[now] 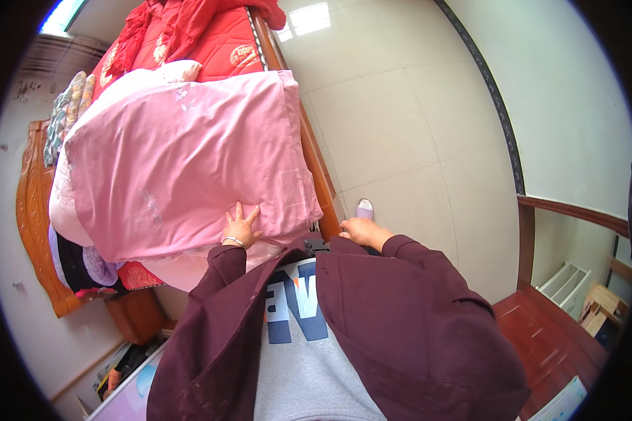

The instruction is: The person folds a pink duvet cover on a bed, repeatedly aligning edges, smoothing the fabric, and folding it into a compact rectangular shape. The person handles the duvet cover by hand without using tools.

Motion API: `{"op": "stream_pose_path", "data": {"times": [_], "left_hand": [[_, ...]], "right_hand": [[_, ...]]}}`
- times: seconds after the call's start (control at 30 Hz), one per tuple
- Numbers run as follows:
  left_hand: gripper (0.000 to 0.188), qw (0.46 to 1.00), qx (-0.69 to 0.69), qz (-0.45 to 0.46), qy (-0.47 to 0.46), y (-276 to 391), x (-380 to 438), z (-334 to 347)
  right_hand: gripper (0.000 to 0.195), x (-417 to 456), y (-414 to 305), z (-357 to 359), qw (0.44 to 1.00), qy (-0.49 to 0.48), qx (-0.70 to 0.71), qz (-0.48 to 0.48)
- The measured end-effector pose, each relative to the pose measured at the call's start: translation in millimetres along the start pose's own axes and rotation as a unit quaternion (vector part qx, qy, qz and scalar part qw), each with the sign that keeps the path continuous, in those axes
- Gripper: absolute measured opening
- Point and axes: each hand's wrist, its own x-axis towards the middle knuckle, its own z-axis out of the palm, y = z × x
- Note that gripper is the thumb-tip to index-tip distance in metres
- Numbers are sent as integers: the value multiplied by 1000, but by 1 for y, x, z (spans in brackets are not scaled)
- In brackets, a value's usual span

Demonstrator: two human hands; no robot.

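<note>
A pink cotton cover (pixel 189 163) with small embroidered sprigs is spread over the bed, with soft creases across it. My left hand (pixel 242 227) rests palm down near its lower edge, fingers spread, gripping nothing. Under the cover, a pale quilted pad (pixel 66 205) shows along the left side. Just beyond the bed's wooden side rail (pixel 318 168) is my right hand (pixel 364 232), close to my coat and above the floor. Its fingers are curled, and whether anything is inside them is hidden.
A red quilt (pixel 216 39) lies at the bed's far end. The carved wooden headboard (pixel 31 210) stands left, near folded bedding (pixel 66 116) and purple-and-black textiles (pixel 87 263). Tiled floor (pixel 400 126) runs along the right, and a dark red door (pixel 537 342) is at lower right.
</note>
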Motion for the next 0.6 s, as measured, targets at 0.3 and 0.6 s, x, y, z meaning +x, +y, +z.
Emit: {"op": "stream_pose_path", "data": {"times": [0.3, 0.6], "left_hand": [[77, 997, -80, -11, -7, 15, 28, 8], [37, 983, -155, -26, 99, 35, 29, -52]], "right_hand": [[25, 35, 29, -62, 991, 121, 47, -25], [28, 133, -6, -181, 890, 196, 400, 96]]}}
